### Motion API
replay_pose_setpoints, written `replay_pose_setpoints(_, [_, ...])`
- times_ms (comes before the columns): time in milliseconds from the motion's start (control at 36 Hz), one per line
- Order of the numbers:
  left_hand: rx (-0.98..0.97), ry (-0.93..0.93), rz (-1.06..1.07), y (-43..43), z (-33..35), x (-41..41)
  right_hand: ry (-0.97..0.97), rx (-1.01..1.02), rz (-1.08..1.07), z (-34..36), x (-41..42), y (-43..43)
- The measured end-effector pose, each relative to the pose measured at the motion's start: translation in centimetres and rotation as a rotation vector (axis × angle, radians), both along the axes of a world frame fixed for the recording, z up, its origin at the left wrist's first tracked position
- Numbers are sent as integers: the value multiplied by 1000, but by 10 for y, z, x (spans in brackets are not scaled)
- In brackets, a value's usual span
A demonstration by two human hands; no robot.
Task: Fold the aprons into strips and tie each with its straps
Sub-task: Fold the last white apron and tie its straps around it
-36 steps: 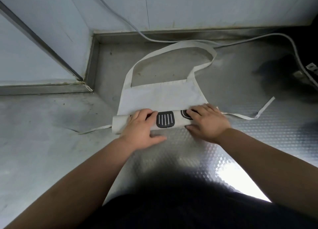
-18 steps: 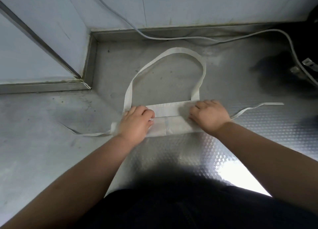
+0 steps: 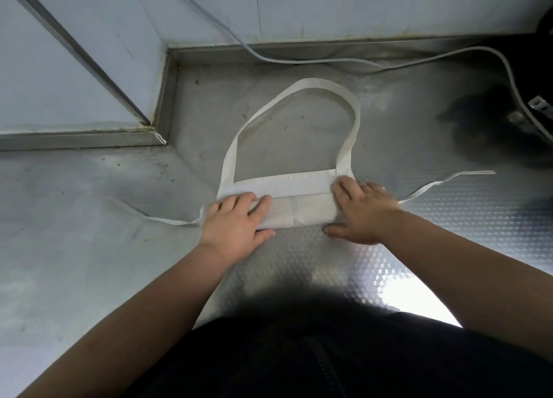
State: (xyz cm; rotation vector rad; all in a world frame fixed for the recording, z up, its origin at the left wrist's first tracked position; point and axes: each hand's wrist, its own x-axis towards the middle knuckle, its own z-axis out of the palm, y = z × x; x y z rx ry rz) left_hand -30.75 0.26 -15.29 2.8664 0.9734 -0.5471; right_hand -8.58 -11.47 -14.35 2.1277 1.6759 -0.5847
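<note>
Apron [image 3: 299, 212]: lay mid-frame on the metal surface [image 3: 119, 248], folded into a white strip, neck loop [image 3: 324, 84] spread toward the top, waist straps [image 3: 149, 215] trailing left and right. Pressed flat at its ends by left hand [image 3: 233, 225] and right hand [image 3: 365, 215], fingers straight, slightly apart, clamping nothing.

Lighting was dim and cool. Glare blew out the counter [image 3: 413, 302] at lower right. My shadow darkened its near part. Frame edges bowed.
</note>
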Motion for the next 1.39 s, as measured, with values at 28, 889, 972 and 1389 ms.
replay_pose_setpoints(28, [8, 22, 11, -3, 0, -4, 2, -21, -12, -2, -1, 0])
replay_pose_setpoints(889, [-385, -340, 478, 57, 10, -5, 28, 25, -194, 23, 16, 44])
replay_pose_setpoints(972, [-102, -271, 506, 54, 1, -1, -114, 130, -119, 22, 9, 51])
replay_pose_setpoints(1389, [-499, -1032, 1840, 5, -7, 12, 167, 170, -166, 3, -21, 31])
